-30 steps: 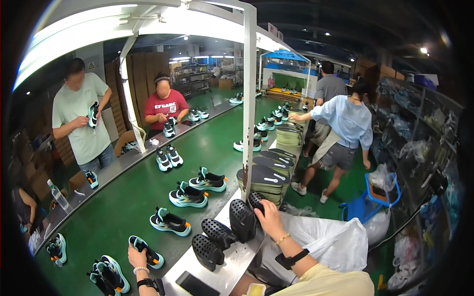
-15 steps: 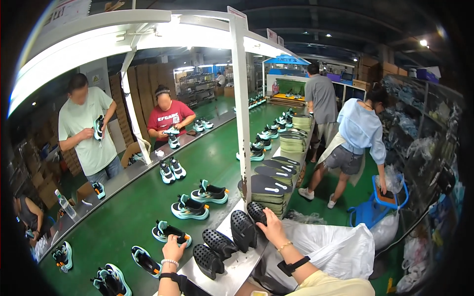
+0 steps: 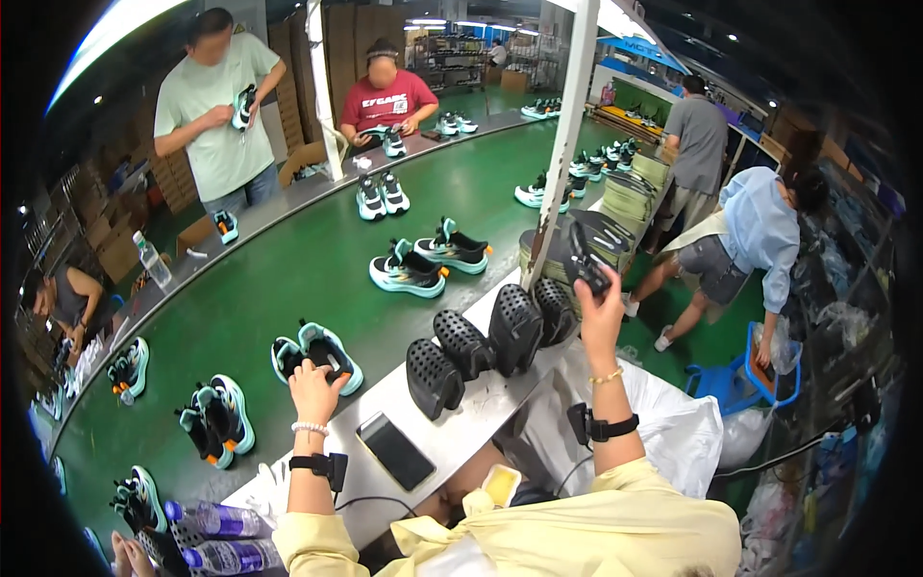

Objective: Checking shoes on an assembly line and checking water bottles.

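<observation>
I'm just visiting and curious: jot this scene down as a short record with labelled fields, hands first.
Left hand: at a pair of black-and-mint sneakers
Right hand: raised, holding a black object, exact kind unclear
White ledge: four black, hole-dotted pieces and a phone
Green surface: more sneakers
Across: a person in light green, holding a shoe

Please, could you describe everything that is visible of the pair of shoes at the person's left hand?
The pair of shoes looks black, with dark insides and pale turquoise edging and soles, perhaps foam. They sit close together on the green work surface, openings visible. The left hand covers their near end, fingers apparently touching; whether it grips them is unclear.
</observation>
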### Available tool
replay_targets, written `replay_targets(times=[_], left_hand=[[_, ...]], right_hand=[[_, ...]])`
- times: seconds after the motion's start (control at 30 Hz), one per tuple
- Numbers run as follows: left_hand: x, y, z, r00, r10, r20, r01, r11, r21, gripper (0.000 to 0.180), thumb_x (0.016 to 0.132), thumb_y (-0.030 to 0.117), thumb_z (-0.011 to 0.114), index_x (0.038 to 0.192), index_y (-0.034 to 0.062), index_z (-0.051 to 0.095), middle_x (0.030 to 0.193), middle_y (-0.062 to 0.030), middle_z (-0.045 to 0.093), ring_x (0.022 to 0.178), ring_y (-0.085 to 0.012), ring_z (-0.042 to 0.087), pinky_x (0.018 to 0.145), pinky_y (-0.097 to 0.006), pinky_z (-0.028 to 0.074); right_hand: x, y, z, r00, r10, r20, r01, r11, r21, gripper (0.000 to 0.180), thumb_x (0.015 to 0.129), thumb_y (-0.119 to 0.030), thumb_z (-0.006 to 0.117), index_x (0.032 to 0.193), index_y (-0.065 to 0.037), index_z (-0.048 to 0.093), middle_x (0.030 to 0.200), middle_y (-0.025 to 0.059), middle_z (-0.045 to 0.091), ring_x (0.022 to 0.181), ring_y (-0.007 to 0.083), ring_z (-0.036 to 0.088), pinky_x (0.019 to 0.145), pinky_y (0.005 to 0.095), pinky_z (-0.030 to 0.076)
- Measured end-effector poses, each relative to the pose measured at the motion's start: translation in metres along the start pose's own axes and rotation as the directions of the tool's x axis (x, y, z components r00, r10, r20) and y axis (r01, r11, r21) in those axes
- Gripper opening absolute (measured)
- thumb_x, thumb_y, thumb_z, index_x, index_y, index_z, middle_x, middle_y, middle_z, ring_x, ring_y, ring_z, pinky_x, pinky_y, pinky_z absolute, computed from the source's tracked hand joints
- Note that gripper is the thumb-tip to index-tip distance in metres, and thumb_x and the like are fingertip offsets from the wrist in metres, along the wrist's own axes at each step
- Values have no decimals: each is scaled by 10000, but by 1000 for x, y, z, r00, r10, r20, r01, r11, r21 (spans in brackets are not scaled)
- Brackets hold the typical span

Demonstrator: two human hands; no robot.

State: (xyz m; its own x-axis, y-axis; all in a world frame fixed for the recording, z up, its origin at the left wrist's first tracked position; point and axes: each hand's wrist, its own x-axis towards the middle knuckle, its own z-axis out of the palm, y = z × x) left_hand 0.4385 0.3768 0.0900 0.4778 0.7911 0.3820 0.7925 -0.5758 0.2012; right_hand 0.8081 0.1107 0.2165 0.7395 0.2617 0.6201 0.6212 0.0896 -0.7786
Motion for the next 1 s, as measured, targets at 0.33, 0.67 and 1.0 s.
replay_targets(times=[0.33,0.67,1.0], left_hand=[[-17,-38,30,998,-55,-23,53,995,-89,380,794,471,688,981,144,742,929,-75,660,919,-281,582,816,-420,447],[-35,-70,47,977,-147,-154,141,989,-51,199,767,315,655,738,129,721,762,-107,680,758,-309,634,694,-462,453],[-47,-58,44,975,-215,-64,187,937,-295,331,710,428,745,805,114,707,883,-73,635,927,-258,576,833,-377,423]], right_hand=[[-124,-108,224,624,-203,755,296,955,13,412,878,-330,686,926,56,549,692,250,616,691,445,611,594,464,478],[-218,-75,385,283,-152,947,741,661,-115,498,825,-516,645,880,-22,684,904,206,684,861,368,664,747,463,526],[-234,-5,419,358,-168,918,692,708,-140,205,780,-185,720,883,-11,683,824,169,686,768,327,686,697,412,551]])
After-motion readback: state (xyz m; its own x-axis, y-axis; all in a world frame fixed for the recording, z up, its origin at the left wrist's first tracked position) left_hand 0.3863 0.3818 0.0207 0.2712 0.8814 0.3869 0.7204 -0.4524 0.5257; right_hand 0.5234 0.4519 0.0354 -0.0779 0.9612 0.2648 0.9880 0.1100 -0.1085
